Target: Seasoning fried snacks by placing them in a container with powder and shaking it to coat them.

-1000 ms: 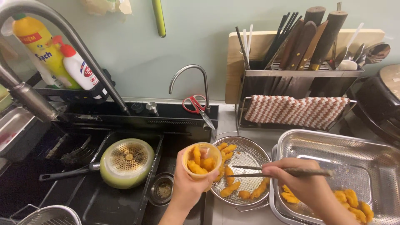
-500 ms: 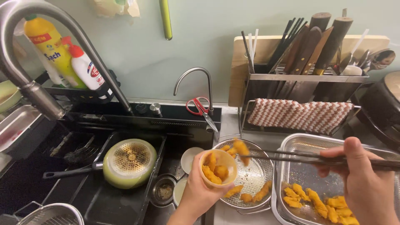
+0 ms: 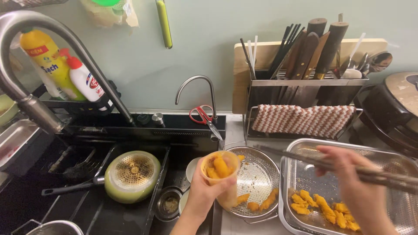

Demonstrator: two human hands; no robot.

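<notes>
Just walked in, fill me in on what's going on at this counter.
A person stands at a kitchen sink. The left hand holds a clear plastic cup filled with orange fried pieces over a round metal strainer that has a few pieces left in it. The right hand holds long chopsticks above a rectangular metal tray with more of the orange pieces. A green pan lies upside down in the sink.

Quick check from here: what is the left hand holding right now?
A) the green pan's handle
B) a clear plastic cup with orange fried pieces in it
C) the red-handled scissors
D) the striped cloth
B: the left hand is wrapped around the plastic cup of orange pieces, held at the edge of the round strainer, while the right hand holds chopsticks.
</notes>
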